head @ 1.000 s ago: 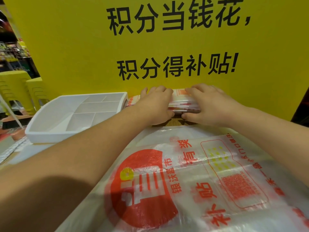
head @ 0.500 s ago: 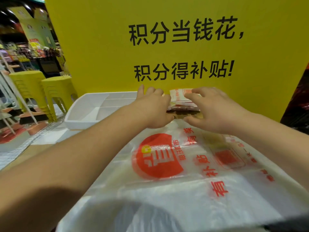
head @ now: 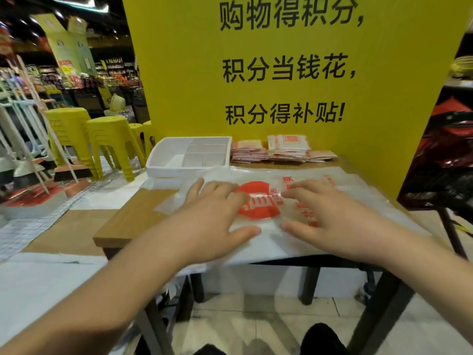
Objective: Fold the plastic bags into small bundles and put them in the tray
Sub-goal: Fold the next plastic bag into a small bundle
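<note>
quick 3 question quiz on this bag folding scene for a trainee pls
1. True or false: the left hand grips a bundle.
2. Where do the bundles lie? A in the tray; B on the table, right of the tray; C on the stools.
3. Fill in: the left hand and right hand lie flat on the spread ___.

Key: 1 false, it lies open on the bag. 2 B. 3 bag.
</note>
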### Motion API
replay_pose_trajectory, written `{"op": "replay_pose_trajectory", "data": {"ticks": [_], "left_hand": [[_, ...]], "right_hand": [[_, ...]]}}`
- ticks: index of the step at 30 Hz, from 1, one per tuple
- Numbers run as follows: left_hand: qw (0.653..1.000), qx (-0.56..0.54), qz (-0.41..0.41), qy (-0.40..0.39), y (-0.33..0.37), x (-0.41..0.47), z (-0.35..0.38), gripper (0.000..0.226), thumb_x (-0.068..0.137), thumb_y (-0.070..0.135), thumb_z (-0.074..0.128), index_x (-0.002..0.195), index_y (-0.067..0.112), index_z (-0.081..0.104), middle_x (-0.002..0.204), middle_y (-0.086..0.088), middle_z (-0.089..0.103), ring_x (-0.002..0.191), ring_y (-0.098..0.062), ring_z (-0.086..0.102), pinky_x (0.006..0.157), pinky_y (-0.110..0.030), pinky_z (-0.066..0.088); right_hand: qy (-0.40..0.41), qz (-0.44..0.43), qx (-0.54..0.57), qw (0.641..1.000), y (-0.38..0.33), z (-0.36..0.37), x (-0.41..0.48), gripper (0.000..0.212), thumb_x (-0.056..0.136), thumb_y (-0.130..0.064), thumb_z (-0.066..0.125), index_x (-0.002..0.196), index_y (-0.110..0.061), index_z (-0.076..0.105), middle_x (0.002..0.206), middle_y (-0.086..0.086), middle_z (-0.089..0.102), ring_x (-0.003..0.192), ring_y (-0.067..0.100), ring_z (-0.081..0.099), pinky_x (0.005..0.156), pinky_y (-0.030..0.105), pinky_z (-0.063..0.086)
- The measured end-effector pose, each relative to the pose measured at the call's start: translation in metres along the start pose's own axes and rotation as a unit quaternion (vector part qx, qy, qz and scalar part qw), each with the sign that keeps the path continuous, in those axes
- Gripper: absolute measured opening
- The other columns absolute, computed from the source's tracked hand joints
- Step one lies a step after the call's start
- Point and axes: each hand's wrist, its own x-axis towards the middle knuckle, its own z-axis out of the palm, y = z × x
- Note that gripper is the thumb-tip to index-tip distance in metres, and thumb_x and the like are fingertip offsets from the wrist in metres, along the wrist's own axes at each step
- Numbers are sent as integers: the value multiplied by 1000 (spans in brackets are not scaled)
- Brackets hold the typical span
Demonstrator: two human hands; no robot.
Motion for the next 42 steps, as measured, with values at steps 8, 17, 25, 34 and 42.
{"op": "replay_pose_trajectory", "data": {"ticks": [8,17,25,34,42], "left_hand": [[997,-70,7,11,-9,-39,56,85,79,74,0,153,43,26,160,17,23,147,-5,17,119,-26,6],[986,-169,1,-1,-36,-51,58,67,90,73,7,148,52,33,157,30,21,145,11,8,120,-23,-1],[992,-126,-1,7,-36,-49,64,76,83,73,0,149,52,29,158,30,14,147,8,3,115,-20,-11],[983,-182,25,21,-18,14,13,58,92,73,33,134,38,52,137,15,50,127,-5,43,110,-32,37],[950,-284,-125,44,-15,198,25,54,97,44,58,139,14,44,127,-9,61,103,-23,58,78,-29,42]], "right_hand": [[-33,-5,23,999,1,32,-45,66,91,-71,41,150,-43,32,155,-22,28,143,1,25,118,26,27],[-22,-5,28,999,2,33,-52,61,93,-72,18,146,-48,39,149,-33,31,138,-9,25,114,16,22],[-31,-16,19,999,4,33,-49,62,92,-75,21,148,-49,33,150,-35,26,139,-7,24,114,17,22],[33,29,96,994,29,-6,1,50,94,-62,44,134,-35,56,131,-22,54,118,-1,51,99,25,43],[106,230,142,957,119,-9,114,44,95,-39,62,131,-14,57,111,-2,64,95,18,56,74,30,41]]}}
